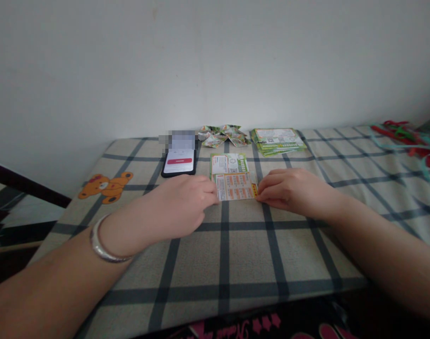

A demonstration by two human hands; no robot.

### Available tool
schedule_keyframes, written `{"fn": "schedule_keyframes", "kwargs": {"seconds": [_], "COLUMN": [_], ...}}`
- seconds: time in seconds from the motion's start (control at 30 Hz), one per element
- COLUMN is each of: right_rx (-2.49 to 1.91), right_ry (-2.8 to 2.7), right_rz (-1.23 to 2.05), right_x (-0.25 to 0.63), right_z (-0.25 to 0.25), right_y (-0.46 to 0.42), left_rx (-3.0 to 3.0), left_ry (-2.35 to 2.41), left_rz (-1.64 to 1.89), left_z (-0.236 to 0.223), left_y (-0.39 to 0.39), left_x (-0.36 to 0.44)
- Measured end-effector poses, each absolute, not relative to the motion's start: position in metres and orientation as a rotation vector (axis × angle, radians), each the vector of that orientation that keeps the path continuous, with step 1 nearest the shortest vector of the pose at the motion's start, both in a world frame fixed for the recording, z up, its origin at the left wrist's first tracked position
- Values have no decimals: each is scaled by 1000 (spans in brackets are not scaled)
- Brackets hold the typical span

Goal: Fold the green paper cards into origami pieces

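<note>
A small printed card with orange blocks of text lies on the checked tablecloth, its upper edge against or over a green-and-white card. My left hand, a silver bangle on its wrist, has its fingers closed at the card's left edge. At the opposite edge, by a yellow strip, my right hand pinches the lower right corner between thumb and fingers. Whether the two printed areas are separate cards or one folded sheet, I cannot tell. My left fingertips are partly hidden behind the hand.
Behind my left hand lies a phone with its screen lit. Several small foil packets sit near the wall, beside a stack of green cards. A bear cutout is at the left; red and teal ribbons lie far right.
</note>
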State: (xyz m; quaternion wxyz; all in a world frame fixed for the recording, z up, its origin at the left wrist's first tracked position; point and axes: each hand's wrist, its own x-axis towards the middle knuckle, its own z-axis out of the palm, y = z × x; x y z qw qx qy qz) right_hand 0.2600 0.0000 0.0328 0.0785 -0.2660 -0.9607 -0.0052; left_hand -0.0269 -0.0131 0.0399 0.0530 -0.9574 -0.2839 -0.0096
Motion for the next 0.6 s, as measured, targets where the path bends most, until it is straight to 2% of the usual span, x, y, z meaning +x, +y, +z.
{"fn": "schedule_keyframes", "kwargs": {"seconds": [0.3,0.6], "right_rx": [-880,-996], "right_ry": [-2888,-2851], "right_rz": [75,16], "right_x": [263,259], "right_z": [36,32], "right_y": [-4,-3], "left_rx": [-3023,-2943], "left_ry": [-890,-786], "left_rz": [-97,-108], "left_z": [43,40], "left_y": [-6,-5], "left_x": [-31,-26]}}
